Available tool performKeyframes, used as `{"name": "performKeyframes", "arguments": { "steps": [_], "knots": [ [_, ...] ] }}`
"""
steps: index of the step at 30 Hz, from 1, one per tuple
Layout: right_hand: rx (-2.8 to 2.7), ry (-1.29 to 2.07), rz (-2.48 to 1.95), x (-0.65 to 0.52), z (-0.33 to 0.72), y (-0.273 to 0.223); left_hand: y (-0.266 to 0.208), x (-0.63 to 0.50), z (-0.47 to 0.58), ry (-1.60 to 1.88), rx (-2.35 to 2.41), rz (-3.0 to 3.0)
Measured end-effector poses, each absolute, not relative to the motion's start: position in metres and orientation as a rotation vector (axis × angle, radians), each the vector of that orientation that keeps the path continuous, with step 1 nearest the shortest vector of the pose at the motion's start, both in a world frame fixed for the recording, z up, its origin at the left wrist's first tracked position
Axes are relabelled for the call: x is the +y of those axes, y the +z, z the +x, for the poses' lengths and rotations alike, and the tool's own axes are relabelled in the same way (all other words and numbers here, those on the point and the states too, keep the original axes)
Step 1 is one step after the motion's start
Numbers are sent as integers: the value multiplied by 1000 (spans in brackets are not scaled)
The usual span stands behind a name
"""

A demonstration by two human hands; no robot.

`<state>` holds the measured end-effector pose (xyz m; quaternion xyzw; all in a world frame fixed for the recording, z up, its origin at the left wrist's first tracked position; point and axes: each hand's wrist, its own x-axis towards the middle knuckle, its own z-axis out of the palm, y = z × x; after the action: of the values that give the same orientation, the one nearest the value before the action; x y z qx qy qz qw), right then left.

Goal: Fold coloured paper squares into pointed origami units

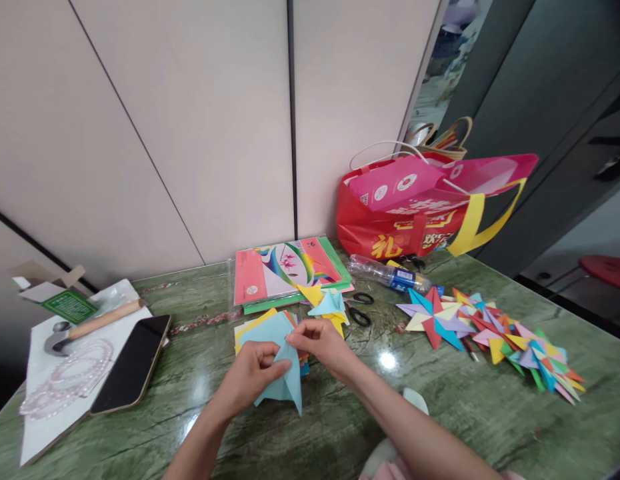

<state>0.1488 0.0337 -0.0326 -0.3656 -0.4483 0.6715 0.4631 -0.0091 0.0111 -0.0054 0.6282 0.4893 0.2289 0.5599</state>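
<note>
A partly folded sheet of light blue paper (289,387) is held between both hands, its pointed lower end hanging toward me. My left hand (260,373) pinches it from the left, thumb on top. At the upper edge, my right hand (320,340) grips the same paper between thumb and fingertips. Behind the hands lies a stack of coloured paper (263,327), with a light blue sheet uppermost. Several small folded paper pieces (330,307), yellow and light blue, rest just beyond my right hand. Black-handled scissors (361,310) lie beside them.
Packs of coloured paper (275,267) lie near the wall. A plastic bottle (385,272) and red gift bag (405,207) are at back right. Multicoloured paper stars (490,327) spread rightward. On the left are a phone (135,363), hammer (95,325), bead strings (70,377) and small box (65,303).
</note>
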Motion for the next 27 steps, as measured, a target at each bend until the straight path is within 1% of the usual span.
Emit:
{"name": "performKeyframes", "arguments": {
  "steps": [7, 14, 18, 27],
  "knots": [
    [-1073, 1598, -944, 34, 148, -33, -6, 11, -7, 522, 1182, 1465],
    [-867, 1626, -985, 29, 136, -35, -5, 9, 0, 567, 1207, 1368],
    [-1009, 1584, -997, 31, 140, -34, -3, 9, 0, 624, 1246, 1325],
    [-1194, 1647, -949, 34, 146, -37, -3, 10, -3, 634, 1265, 1333]
  ]
}}
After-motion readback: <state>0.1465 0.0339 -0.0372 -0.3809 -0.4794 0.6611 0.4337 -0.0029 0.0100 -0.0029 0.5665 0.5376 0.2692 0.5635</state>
